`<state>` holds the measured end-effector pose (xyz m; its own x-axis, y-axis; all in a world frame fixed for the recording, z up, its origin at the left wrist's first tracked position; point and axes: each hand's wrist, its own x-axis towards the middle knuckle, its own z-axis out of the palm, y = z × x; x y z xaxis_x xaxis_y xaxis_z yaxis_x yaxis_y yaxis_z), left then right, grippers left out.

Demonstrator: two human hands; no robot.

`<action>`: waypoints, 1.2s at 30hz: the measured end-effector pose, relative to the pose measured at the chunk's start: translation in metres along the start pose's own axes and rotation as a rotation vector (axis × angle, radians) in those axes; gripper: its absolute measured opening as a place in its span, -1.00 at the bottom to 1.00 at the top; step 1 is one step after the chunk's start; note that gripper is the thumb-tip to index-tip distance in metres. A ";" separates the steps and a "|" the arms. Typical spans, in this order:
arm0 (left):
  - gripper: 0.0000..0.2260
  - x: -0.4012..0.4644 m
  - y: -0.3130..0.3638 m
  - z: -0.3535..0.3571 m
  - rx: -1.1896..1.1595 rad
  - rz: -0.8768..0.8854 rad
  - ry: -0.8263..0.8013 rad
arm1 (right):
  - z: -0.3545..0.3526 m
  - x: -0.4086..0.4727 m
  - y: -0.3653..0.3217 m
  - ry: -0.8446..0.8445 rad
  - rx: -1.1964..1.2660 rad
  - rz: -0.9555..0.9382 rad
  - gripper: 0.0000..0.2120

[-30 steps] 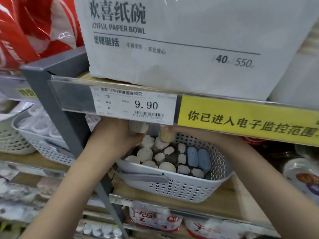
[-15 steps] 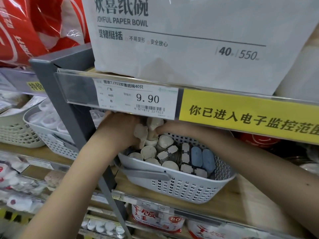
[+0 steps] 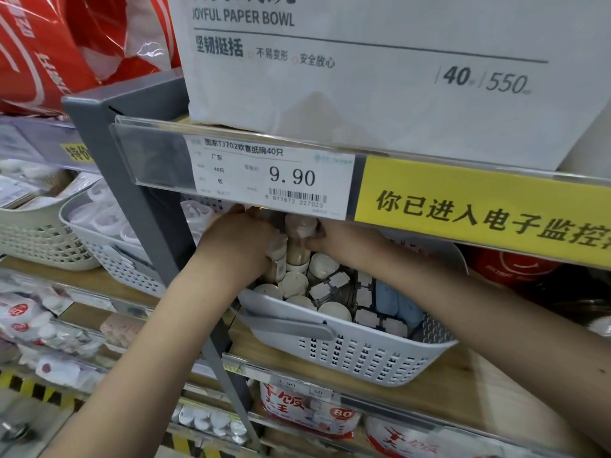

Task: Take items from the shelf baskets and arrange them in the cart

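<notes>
Head view, the only one. Both hands are up under the shelf lip, above the back-left corner of the grey basket (image 3: pixel 363 355). The left hand (image 3: pixel 243 241) is curled round a small pale container (image 3: pixel 276 251), pressed against its palm. The right hand (image 3: pixel 334 238) pinches a second one, the clear bottle (image 3: pixel 299 238), near its cap, holding it upright and lifted clear of the rest. So two items are out of the pack but not out of the shelf bay; the cart is not in view.

What could go wrong, as I judge it:
- The price rail (image 3: pixel 271 175) sits just above the knuckles. Lifting straight up would knock a cap or a hand on it (better to draw toward the body first).
- The two held items touch each other; squeezing past could twist one loose, to drop among the upright ones below.
- The basket stands near the shelf edge; a snagged wrist could drag it forward.

Counts, as far as can be seen:
- Hands: two, each holding one item.
- Round white caps left in the basket: about six, some hidden by the hands.
- Square white caps: roughly eight, blurred.
- Blue pieces (image 3: pixel 393 300): two, side by side at the right.
- Other baskets (image 3: pixel 109 249) further left: two.
</notes>
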<state>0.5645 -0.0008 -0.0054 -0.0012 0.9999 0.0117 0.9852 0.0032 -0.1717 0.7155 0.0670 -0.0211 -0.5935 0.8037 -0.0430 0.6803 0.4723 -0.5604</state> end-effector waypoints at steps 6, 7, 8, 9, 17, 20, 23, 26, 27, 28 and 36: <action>-0.76 -0.001 0.000 0.007 -0.022 -0.045 0.077 | -0.002 -0.002 -0.003 0.015 -0.015 -0.004 -0.55; -0.74 -0.001 -0.001 0.007 -0.036 -0.045 0.071 | -0.004 -0.004 -0.005 0.023 -0.042 -0.023 -0.55; -0.73 -0.002 -0.001 0.006 -0.043 -0.042 0.070 | -0.004 -0.003 -0.005 0.021 -0.055 -0.023 -0.56; -0.74 -0.002 -0.002 0.006 -0.050 -0.041 0.077 | -0.005 -0.005 -0.007 0.023 -0.066 -0.013 -0.58; -0.72 -0.009 -0.003 0.004 -0.103 -0.053 0.132 | -0.011 -0.009 -0.011 -0.080 0.001 0.057 -0.65; -0.73 -0.022 0.001 0.000 -0.197 -0.052 0.176 | -0.018 -0.021 -0.012 -0.075 0.091 0.060 -0.81; -0.73 -0.046 0.009 -0.004 -0.300 -0.023 0.287 | -0.033 -0.046 -0.017 -0.073 0.159 0.002 -0.87; -0.73 -0.072 0.013 -0.005 -0.376 0.042 0.367 | -0.039 -0.076 -0.011 -0.021 -0.057 -0.061 -0.51; -0.72 -0.080 0.013 -0.004 -0.378 0.064 0.387 | -0.038 -0.086 -0.012 0.054 -0.165 -0.118 -0.49; -0.71 -0.089 0.013 -0.003 -0.373 0.086 0.401 | -0.036 -0.096 -0.014 0.130 -0.236 -0.186 -0.51; -0.69 -0.177 -0.020 0.032 -0.342 0.058 0.328 | 0.037 -0.144 -0.054 0.428 -0.235 -0.475 -0.68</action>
<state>0.5396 -0.1774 -0.0359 0.0551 0.9420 0.3312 0.9822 -0.1109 0.1519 0.7481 -0.0877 -0.0157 -0.6617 0.5388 0.5214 0.4915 0.8369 -0.2411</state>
